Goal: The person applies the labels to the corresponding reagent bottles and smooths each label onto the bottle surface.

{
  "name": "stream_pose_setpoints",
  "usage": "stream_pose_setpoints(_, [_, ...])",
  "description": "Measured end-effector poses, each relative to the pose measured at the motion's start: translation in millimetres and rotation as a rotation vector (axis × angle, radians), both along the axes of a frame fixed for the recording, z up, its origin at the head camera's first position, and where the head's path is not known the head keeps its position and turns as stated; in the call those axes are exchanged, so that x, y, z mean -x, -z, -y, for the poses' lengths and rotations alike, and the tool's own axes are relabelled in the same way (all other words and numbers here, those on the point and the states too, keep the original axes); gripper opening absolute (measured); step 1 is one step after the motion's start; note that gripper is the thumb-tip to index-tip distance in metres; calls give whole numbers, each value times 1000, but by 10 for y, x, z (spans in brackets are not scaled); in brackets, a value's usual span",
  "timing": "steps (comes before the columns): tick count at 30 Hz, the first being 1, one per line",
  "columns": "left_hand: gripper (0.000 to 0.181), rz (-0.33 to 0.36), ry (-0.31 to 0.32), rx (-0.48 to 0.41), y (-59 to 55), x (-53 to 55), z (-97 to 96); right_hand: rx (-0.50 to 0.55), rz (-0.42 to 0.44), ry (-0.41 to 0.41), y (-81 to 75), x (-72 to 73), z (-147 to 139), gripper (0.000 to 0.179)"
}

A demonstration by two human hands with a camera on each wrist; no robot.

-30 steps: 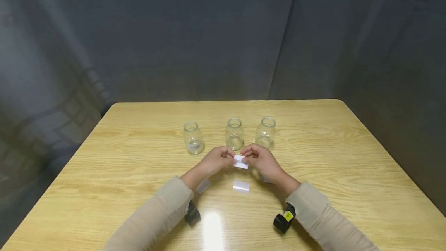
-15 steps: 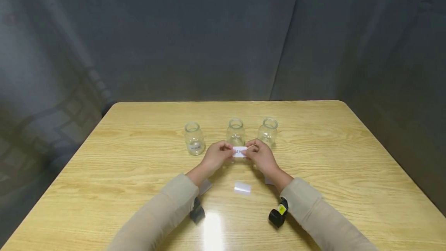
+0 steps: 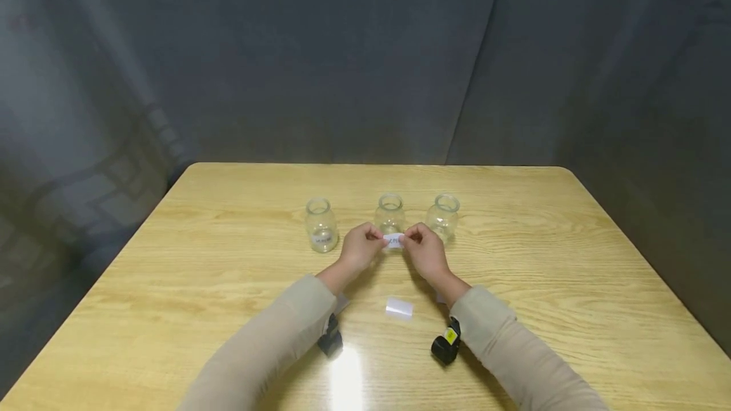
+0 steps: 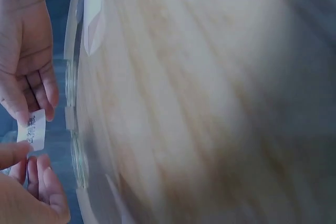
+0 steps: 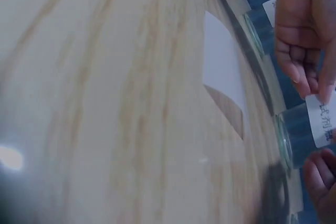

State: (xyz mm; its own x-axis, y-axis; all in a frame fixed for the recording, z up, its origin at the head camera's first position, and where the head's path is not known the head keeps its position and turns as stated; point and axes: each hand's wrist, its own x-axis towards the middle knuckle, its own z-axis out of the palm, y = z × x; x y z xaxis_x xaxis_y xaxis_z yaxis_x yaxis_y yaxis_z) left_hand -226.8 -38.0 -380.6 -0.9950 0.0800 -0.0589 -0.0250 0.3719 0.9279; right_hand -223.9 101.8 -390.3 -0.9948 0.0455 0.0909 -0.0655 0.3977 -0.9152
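Observation:
Between my two hands is a small white label (image 3: 393, 241) with dark handwriting. My left hand (image 3: 358, 246) pinches its left end and my right hand (image 3: 427, 252) pinches its right end, thumbs in front. Seen from the head, the label lies across the lower front of the middle glass jar (image 3: 390, 209); whether it touches the glass I cannot tell. The left wrist view shows the label (image 4: 35, 130) upright between the fingertips; the right wrist view shows its writing (image 5: 323, 119) partly covered by fingers.
A left jar (image 3: 321, 221) bears a written label (image 3: 322, 240). The right jar (image 3: 442, 219) stands partly behind my right hand. A shiny backing paper (image 3: 398, 308) lies in front, with others half hidden by my wrists. All are on a wooden table (image 3: 228, 259).
Both hands have moved away from me with the label, towards the middle jar. The label was tilted a second ago, then levelled, and now looks slightly curved.

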Motion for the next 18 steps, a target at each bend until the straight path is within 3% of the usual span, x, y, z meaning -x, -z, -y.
stream_pose_setpoints(5, [8, 0, -41, 19, -15, 8, -42, -5, -32, 34, 15, 12, 14, 10])
stream_pose_setpoints(10, [7, -46, -94, 2, -5, 8, -52, 7, -44, 40, 30, 32, 28, 13])
stream_pose_setpoints(18, [7, -63, -91, 26, 22, 45, -2, 44, -38, 24, 53, 65, 59, 12])
